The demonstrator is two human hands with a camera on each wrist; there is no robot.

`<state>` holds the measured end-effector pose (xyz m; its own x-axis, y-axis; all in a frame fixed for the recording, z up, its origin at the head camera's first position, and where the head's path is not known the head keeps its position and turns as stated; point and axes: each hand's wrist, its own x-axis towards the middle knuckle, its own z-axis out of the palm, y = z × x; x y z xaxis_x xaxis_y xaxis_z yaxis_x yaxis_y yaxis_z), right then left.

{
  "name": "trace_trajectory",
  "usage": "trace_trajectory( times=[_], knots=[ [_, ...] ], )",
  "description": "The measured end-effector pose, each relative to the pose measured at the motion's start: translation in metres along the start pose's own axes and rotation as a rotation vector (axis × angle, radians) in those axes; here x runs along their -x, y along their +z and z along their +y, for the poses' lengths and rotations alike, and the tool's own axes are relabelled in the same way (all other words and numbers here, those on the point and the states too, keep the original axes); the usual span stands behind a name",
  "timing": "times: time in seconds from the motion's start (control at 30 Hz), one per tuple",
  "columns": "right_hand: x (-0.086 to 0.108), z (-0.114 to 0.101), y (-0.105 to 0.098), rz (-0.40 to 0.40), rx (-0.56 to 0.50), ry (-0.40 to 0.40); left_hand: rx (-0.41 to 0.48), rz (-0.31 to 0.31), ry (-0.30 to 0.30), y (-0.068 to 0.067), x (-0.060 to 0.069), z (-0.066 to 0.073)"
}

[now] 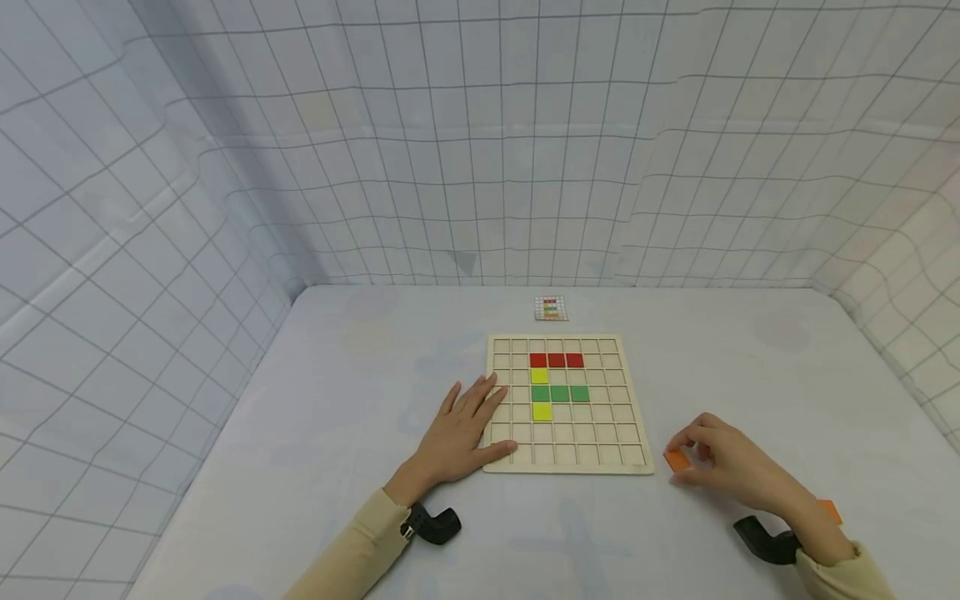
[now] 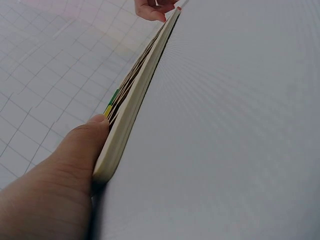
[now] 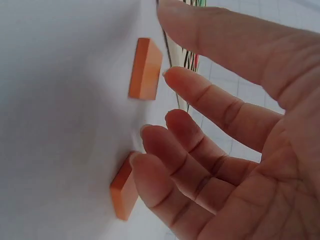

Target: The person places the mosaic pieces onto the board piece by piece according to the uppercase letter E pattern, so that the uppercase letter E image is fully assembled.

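My left hand rests with spread fingers on the left edge of a pale wooden grid board; its thumb lies over the rim. Red tiles, yellow tiles and green tiles sit in the board's squares. Right of the board, my right hand hovers with loosely bent fingers around an orange tile. In the right wrist view that orange tile lies flat, with thumb and index finger apart around it. A second orange tile lies near the other fingertips.
A small pattern card lies behind the board. Another bit of orange shows beside the right wrist. Black wrist mounts sit on both wrists. White grid-lined cloth walls the table at the back and sides.
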<state>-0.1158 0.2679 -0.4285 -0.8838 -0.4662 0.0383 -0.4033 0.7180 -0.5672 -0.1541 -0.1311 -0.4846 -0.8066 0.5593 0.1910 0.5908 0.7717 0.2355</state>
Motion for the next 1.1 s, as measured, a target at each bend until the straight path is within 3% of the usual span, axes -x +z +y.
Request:
trace_trajectory(
  times=[0.27,0.57,0.8,1.1],
  knots=[
    [0.003,0.007,0.004,-0.015,0.000,-0.002,-0.001,-0.012,-0.008,-0.001,0.000,0.000],
    [-0.005,0.000,0.012,0.062,0.048,0.041,-0.005,-0.023,-0.017,0.002,0.000,-0.001],
    [-0.014,-0.004,0.016,0.088,-0.002,0.098,-0.012,-0.024,-0.021,0.002,0.000,-0.001],
    [-0.027,-0.013,0.021,0.230,0.049,0.012,0.000,-0.026,-0.020,0.000,0.000,0.000]
  ],
)
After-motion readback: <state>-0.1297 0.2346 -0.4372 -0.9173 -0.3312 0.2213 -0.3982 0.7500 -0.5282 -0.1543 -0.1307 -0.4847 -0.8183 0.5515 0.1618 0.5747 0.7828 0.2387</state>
